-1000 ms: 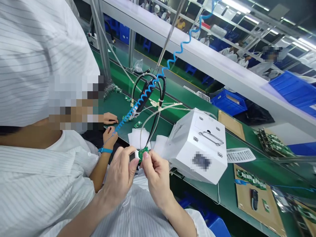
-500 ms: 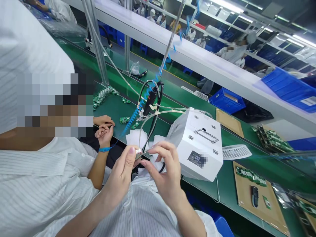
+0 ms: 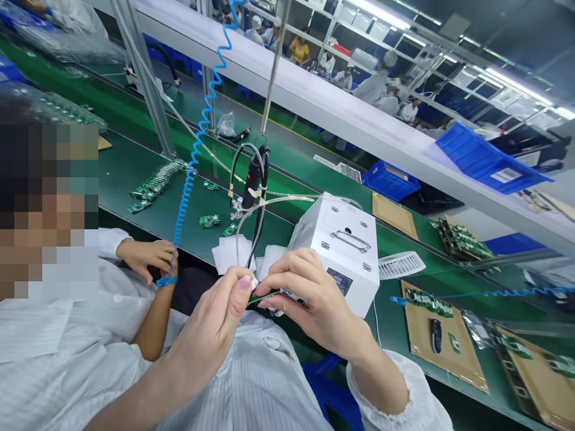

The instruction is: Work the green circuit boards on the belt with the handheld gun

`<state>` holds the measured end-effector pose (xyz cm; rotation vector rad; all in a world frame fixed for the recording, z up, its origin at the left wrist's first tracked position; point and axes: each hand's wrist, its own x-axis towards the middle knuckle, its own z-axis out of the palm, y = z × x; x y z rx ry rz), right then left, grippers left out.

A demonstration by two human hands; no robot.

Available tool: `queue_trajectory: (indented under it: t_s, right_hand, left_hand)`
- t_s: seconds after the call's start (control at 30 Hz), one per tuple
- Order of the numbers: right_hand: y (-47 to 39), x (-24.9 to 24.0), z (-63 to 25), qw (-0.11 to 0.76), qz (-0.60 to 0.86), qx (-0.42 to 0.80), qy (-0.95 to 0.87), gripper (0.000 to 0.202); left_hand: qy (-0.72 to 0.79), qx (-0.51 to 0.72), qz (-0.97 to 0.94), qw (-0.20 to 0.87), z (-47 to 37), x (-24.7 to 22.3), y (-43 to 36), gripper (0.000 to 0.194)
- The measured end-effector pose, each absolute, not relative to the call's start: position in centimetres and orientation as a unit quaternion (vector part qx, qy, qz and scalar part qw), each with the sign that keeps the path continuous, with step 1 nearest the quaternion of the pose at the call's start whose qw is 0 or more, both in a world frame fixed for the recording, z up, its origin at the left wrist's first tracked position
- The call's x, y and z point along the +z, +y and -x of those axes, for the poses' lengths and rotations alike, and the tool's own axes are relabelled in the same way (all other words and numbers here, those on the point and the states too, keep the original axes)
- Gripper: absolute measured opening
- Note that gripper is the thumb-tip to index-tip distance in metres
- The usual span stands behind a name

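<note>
My left hand is closed with its thumb on a small white piece at the near edge of the bench. My right hand pinches a green circuit board, whose edge shows between the two hands; the rest is covered by my fingers. Just beyond them lie white paper sheets. A black tool with tubes hangs above the bench, past my hands. The white box with a metal handle stands right behind my right hand.
At the left sits a person with hands near the bench edge and a blue wrist strap. A row of green boards lies beyond. To the right, a cardboard sheet bears boards and a black tool. A blue coiled cord hangs at the left.
The view has shifted, and the scene sits further left. My right hand has closed in on the board, whose green edge now shows. The person beside me has leaned back left and brought their hands together.
</note>
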<state>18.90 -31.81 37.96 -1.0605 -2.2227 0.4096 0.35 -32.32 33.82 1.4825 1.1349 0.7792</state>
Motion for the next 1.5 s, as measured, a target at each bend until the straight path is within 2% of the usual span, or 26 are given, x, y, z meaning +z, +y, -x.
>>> queue_trajectory:
  t_s: [0.13,0.23,0.4,0.5,0.67,1.0,1.17,1.33,1.4,1.5]
  right_hand:
    - [-31.8,38.4,-19.6,0.307,0.385,0.147,-0.858,0.006]
    - [-32.0,38.4,-19.8,0.312,0.398,0.133,-0.853,0.005]
    - [-33.5,36.8,-18.3,0.466,0.547,0.030,-0.694,0.015]
    - [-34.5,35.4,-16.6,0.505,0.585,0.075,-0.631,0.009]
    - [-35.0,34.4,-14.5,0.574,0.581,0.161,-0.555,0.012]
    - [-34.5,34.3,-13.8,0.606,0.575,0.190,-0.515,0.013]
    - [-34.8,34.5,-13.6,0.618,0.565,0.327,-0.438,0.006]
    - [-35.2,34.5,-13.8,0.593,0.486,0.567,-0.303,0.022]
    - [-35.4,34.3,-14.4,0.590,0.486,0.575,-0.291,0.024]
    - [-35.3,33.8,-15.6,0.616,0.537,0.495,-0.296,0.022]
  left_hand:
    - [0.453,0.337,-0.577,0.589,-0.9,33.7,-32.1,0.039]
    - [0.448,0.352,-0.571,0.592,-1.6,33.8,-31.9,0.039]
    - [0.474,0.407,-0.579,0.524,-2.5,33.7,-31.6,0.037]
    - [0.501,0.420,-0.602,0.459,-2.9,33.6,-31.6,0.037]
    - [0.505,0.430,-0.630,0.404,-3.4,33.9,-31.6,0.034]
    - [0.503,0.448,-0.658,0.337,-4.0,32.8,-31.7,0.027]
    - [0.490,0.492,-0.664,0.276,-4.4,31.6,-31.9,0.024]
    - [0.479,0.557,-0.637,0.232,-4.1,31.4,-31.0,0.026]
    - [0.488,0.550,-0.617,0.281,-4.0,32.0,-30.6,0.028]
    - [0.483,0.484,-0.561,0.467,-3.9,32.8,-30.1,0.035]
